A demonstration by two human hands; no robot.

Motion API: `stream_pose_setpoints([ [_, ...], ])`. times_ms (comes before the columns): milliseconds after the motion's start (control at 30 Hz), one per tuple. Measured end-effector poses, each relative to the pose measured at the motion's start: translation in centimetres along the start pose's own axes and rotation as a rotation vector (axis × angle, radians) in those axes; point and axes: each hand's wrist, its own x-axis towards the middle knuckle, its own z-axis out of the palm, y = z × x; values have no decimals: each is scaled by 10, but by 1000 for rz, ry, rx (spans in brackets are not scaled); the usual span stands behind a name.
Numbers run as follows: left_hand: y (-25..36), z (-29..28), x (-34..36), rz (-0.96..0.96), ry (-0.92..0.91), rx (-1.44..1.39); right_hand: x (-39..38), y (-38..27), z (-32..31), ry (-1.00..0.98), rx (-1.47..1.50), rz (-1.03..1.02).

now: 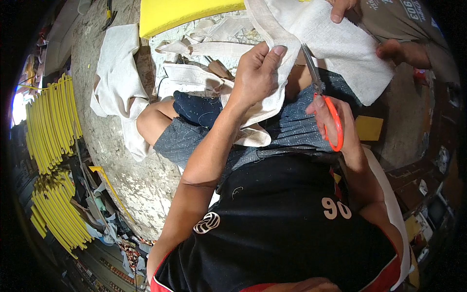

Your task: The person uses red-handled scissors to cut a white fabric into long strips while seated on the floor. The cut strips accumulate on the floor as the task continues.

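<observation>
My left hand (pixel 258 73) is closed on a band of cream cloth (pixel 275 29), thumb on top, raised over my lap. My right hand (pixel 333 119) grips scissors (pixel 336 124) with red handles; their blades point up to the cloth edge just right of my left hand. Another person's hands (pixel 340 9) touch the wide cream cloth (pixel 350 53) at the upper right. Loose cream pieces (pixel 255 137) lie across my lap below my left hand, beside a dark navy cloth (pixel 197 107).
A worn platform (pixel 121 180) under me bears draped cream cloth (pixel 114 58), cloth strips and a yellow foam slab (pixel 185 14) at the back. Several curved yellow pieces (pixel 53 121) are stacked at far left. The co-worker (pixel 399 24) is close at upper right.
</observation>
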Motion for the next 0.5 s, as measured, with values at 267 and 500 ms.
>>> stream_pose_setpoints([
  [267,-10,7,2,28,-11,-45,-6,-2,-7,24,-105,-1],
  [500,-7,7,0,34,-4,-69,-3,-5,-6,21,-127,-8],
])
